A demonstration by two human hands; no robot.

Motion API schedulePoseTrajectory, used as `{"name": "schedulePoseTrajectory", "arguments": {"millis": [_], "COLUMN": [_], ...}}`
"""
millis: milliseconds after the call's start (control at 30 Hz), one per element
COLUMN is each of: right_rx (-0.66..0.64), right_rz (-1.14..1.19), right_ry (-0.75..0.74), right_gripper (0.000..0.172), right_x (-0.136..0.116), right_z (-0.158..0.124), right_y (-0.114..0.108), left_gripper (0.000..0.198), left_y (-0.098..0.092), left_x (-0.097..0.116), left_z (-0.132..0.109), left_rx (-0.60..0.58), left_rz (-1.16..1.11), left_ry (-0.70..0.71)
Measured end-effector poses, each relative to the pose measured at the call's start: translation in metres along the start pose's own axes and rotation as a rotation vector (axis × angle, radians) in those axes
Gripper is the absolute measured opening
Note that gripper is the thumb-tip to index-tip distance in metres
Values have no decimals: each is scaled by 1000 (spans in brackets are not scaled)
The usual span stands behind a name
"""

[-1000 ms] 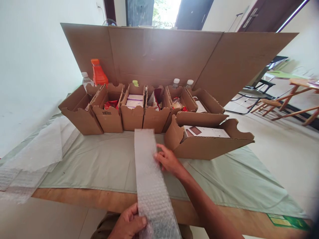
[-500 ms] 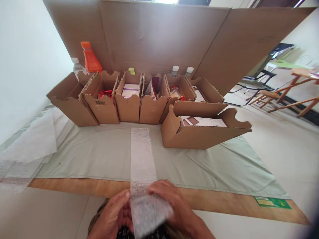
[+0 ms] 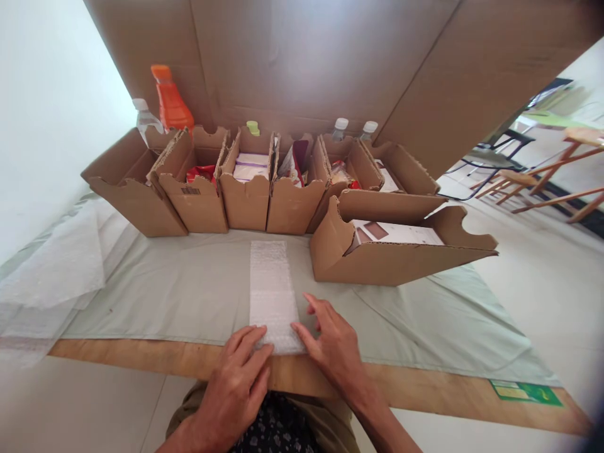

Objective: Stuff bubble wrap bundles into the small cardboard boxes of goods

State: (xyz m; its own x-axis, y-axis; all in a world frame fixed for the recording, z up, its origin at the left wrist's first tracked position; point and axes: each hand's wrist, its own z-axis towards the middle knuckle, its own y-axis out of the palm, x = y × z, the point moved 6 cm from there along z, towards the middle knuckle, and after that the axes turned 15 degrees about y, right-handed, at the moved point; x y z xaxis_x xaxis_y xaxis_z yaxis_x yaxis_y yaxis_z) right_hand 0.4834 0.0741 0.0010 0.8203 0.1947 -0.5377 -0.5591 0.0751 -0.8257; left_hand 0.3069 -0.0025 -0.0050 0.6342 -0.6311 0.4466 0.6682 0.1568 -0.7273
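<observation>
A strip of bubble wrap [image 3: 272, 290] lies flat on the pale green cloth [image 3: 179, 296], folded at its near end by the table's front edge. My left hand [image 3: 240, 377] rests flat with its fingertips pressing the strip's near left corner. My right hand [image 3: 329, 343] lies flat with spread fingers on the strip's right near edge. Neither hand grips anything.
A row of open cardboard boxes [image 3: 245, 189] with packets stands behind the strip. A larger box [image 3: 396, 248] holding a white carton sits at the right. Bottles, one orange [image 3: 170, 100], stand before a cardboard backing. Loose bubble wrap sheets [image 3: 51, 270] lie at the left. Wooden chairs stand far right.
The long strip, held up at its near end before, now lies folded shorter on the cloth. Both hands moved from gripping it to pressing flat on its near end.
</observation>
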Motion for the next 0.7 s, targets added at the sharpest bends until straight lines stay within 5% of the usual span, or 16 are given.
{"name": "schedulePoseTrajectory", "arguments": {"millis": [133,267,433,700], "right_rx": [-117,-292,-205,-221], "right_rz": [26,-44,44,201], "right_ry": [-218,-296,-362,-174], "right_gripper": [38,55,37,26], "right_x": [-13,-18,-14,-18], "right_z": [-24,-34,-25,-10], "right_y": [-16,2,14,13], "left_gripper": [37,43,30,12], "left_y": [6,10,8,0], "left_x": [-5,-8,-9,-19], "left_z": [-1,-2,3,6], "left_rx": [-44,-94,-51,-5], "left_rz": [-4,9,73,-36], "left_ry": [67,111,89,-105]}}
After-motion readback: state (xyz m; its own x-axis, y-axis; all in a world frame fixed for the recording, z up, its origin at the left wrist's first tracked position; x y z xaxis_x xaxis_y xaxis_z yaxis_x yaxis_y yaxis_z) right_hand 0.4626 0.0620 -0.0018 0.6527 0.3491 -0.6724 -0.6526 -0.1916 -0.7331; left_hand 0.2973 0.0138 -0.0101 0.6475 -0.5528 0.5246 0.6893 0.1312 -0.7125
